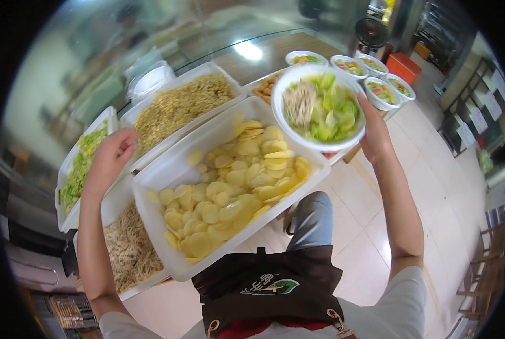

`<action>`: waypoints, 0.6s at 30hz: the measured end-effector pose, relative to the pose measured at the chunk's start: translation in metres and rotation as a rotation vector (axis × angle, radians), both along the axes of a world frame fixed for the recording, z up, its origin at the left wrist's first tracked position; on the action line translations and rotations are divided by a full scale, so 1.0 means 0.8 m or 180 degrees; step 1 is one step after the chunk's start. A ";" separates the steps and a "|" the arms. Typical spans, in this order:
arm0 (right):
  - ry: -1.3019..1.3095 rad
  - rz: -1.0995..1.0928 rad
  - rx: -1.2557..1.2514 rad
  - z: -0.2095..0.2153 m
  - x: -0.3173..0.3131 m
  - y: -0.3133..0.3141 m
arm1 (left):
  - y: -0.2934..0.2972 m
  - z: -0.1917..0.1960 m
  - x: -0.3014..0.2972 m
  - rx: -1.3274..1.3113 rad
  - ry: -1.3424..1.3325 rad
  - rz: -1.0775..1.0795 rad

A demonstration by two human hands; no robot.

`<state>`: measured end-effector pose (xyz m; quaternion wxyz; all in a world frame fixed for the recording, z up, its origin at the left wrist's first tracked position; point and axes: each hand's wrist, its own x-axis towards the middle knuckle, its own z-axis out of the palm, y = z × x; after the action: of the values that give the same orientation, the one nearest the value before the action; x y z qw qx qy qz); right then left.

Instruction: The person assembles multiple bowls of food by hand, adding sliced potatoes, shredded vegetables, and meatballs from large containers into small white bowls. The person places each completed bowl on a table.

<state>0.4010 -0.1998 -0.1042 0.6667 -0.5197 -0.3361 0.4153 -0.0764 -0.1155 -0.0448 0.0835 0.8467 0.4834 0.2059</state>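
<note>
My right hand [375, 134] grips the rim of a white round bowl [279, 117], raised over the far right corner of the potato tray. In the bowl lie pale green chopped lettuce [334, 110] and a small heap of beige shreds [300, 105]. My left hand [114, 153] hovers at the near left edge of a tray of bean sprouts [179, 110], its fingers curled together; what they hold, if anything, is hidden. Between my arms, a large white tray [176, 268] carries sliced potatoes [230, 192].
Chopped greens [85, 164] fill a tray at far left, and beige shreds [131, 243] another nearer me. Several filled bowls [381, 93] stand at the far right, near a red-orange box [403, 69]. Stacked white bowls [150, 80] sit behind the sprouts. A glass pane rises behind.
</note>
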 end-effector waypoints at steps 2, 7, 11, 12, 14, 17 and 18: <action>0.0087 -0.0089 -0.0217 -0.023 0.054 -0.031 | 0.031 -0.009 0.063 -0.0157 -0.0280 -0.0461; 0.0226 -0.0890 -0.0202 -0.056 0.102 -0.123 | 0.077 -0.035 0.259 -0.0677 -0.0245 -0.1684; 0.0426 -0.0911 -0.0256 -0.093 0.117 -0.166 | 0.120 -0.090 0.379 -0.0351 0.0235 -0.2351; 0.0548 -0.0920 -0.0207 -0.099 0.114 -0.173 | 0.134 -0.113 0.400 -0.0137 0.0486 -0.2396; 0.0795 -0.1113 -0.0219 -0.113 0.112 -0.194 | 0.141 -0.127 0.436 0.0089 0.0989 -0.2382; 0.1152 -0.1479 -0.0325 -0.142 0.111 -0.222 | 0.134 -0.136 0.457 0.0153 0.1465 -0.2190; 0.1233 -0.1551 -0.0323 -0.151 0.109 -0.232 | 0.142 -0.135 0.456 -0.0188 0.1181 -0.2147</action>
<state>0.4882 -0.3851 -0.2247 0.7714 -0.5288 -0.0472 0.3508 0.2885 -0.0023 -0.1532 0.0820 0.9783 0.1903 -0.0039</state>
